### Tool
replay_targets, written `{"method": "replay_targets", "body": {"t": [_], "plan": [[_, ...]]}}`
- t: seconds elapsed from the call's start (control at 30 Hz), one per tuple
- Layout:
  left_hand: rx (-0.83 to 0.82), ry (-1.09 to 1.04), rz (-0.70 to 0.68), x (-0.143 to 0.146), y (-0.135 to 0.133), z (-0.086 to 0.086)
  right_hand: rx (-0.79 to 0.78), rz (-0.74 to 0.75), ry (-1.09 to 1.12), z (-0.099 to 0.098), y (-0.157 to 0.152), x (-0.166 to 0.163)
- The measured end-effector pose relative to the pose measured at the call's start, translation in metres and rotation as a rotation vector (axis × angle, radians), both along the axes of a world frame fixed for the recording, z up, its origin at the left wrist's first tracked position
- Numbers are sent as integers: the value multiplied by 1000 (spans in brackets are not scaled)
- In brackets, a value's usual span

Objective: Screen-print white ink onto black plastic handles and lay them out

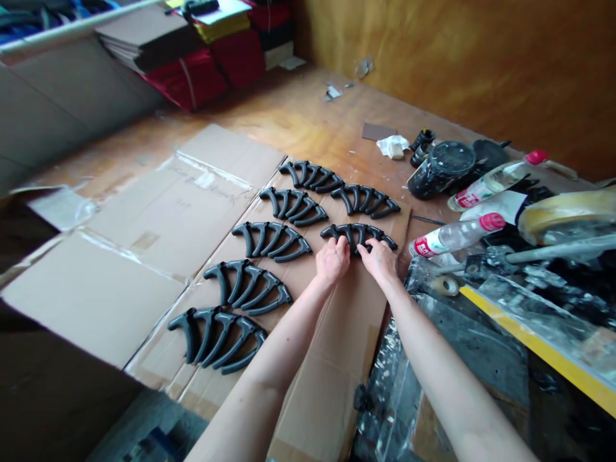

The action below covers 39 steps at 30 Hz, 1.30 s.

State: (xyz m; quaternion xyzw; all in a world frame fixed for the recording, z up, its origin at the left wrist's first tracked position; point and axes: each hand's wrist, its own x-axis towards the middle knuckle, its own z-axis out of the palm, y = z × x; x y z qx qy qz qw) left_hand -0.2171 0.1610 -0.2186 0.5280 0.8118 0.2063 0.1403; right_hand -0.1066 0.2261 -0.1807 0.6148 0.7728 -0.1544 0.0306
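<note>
Your left hand (333, 260) and right hand (380, 262) are resting half-curled against the black curved parts (357, 232) fanned just beyond them; I cannot tell whether either is gripping. Two bottles (450, 238) are sitting right of your hands, their red labels (425, 246) showing unreadable print; left of your hands, cardboard (115, 282) is bearing faint, illegible handwriting (185, 173)
</note>
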Motion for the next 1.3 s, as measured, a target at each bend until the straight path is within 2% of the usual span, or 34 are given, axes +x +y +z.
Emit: {"method": "replay_targets", "body": {"t": [0.2,0.33,0.5,0.7,0.83,0.97,1.07,1.2,1.3], "plan": [[97,21,36,3,-5,-13,96,63,-51,5,-6,3],[108,33,49,5,-7,-17,179,197,62,5,-10,-5],[119,21,43,4,-8,-17,140,313,121,-5,-7,-21],[126,-10,54,4,-8,-17,73,329,36,-12,-1,-29],[172,-73,92,3,-8,-16,70,327,77,-11,-1,-31],[263,-177,173,1,-9,-16,84,209,247,-13,-2,-33],[275,-188,194,-1,-9,-16,69,68,495,-17,-1,-34],[257,-148,168,0,-9,-17,-152,-198,976,-18,0,-34],[211,-85,103,1,-8,-17,-302,-349,1157,-9,-8,-27]]}}
